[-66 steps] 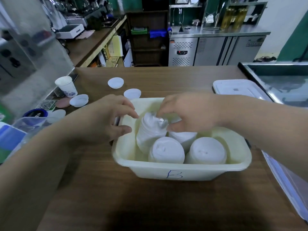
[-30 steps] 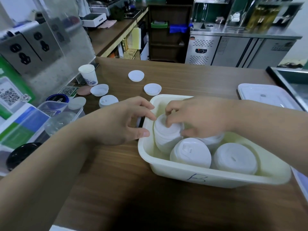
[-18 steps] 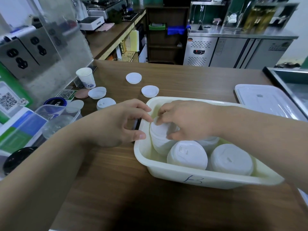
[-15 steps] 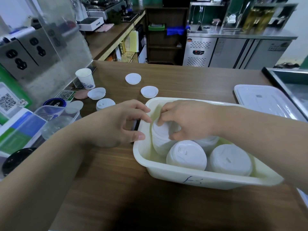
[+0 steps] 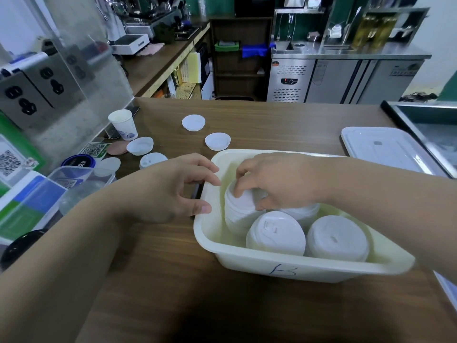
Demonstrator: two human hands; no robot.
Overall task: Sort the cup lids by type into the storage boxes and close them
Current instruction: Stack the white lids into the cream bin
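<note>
A cream storage box (image 5: 291, 268) marked "B" stands on the wooden counter and holds several stacks of white cup lids. My right hand (image 5: 274, 181) reaches into it and pinches the top of the left lid stack (image 5: 238, 214). Two more stacks (image 5: 275, 235) (image 5: 337, 240) lie in front of it. My left hand (image 5: 173, 189) rests against the box's left rim, fingers curled, with nothing in it. Loose white lids (image 5: 193, 122) (image 5: 217, 141) (image 5: 139, 146) (image 5: 152, 160) lie on the counter beyond the box.
The box's flat white cover (image 5: 380, 149) lies at the right. A paper cup (image 5: 123, 125) stands at the left by a clear screen. A clear plastic container (image 5: 74, 181) and a black lid (image 5: 19, 246) sit at the left edge. A metal sink (image 5: 432, 129) borders the right.
The view has shifted so the box sits further right than 2.2 s ago. My right hand has stayed on the left lid stack, pressing it lower; my left hand stays at the rim.
</note>
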